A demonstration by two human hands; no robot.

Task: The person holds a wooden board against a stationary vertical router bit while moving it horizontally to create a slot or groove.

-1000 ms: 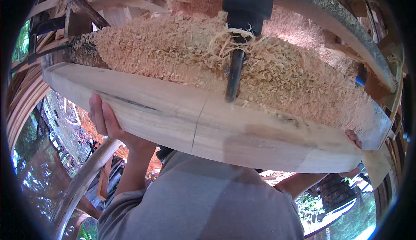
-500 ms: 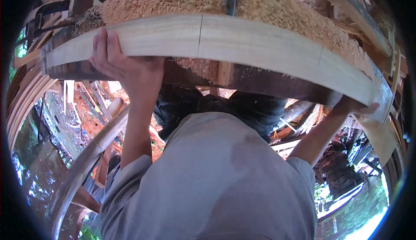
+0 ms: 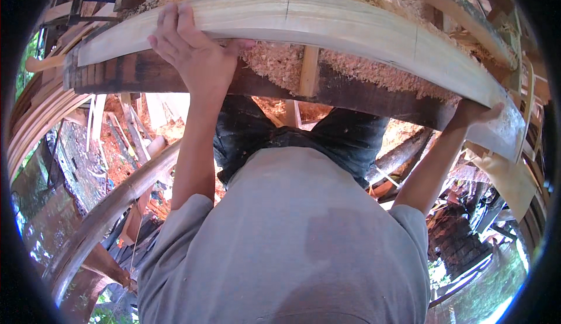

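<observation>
A long pale wooden board [image 3: 339, 17] lies crosswise over a dark, shavings-covered workbench [image 3: 362, 99]. Thin dark lines cross the board's face near its middle and to the right. My left hand [image 3: 196, 49] grips the board's near edge left of centre, fingers over its face and thumb stretched along the edge. At the right end, my right hand [image 3: 476, 112] holds the near edge, its thumb on the face and its other fingers hidden underneath.
Wood shavings [image 3: 380, 73] cover the bench top beneath the board. A clamp-like black frame [image 3: 87, 2] stands at the far left. A round pole [image 3: 105, 219] slants at lower left, with stacked wooden strips [image 3: 35, 122] beyond it. A timber beam [image 3: 450, 11] runs at far right.
The board has moved away from me across the bench, both hands going with it. More of the shavings and the bench's near side now show in front of it.
</observation>
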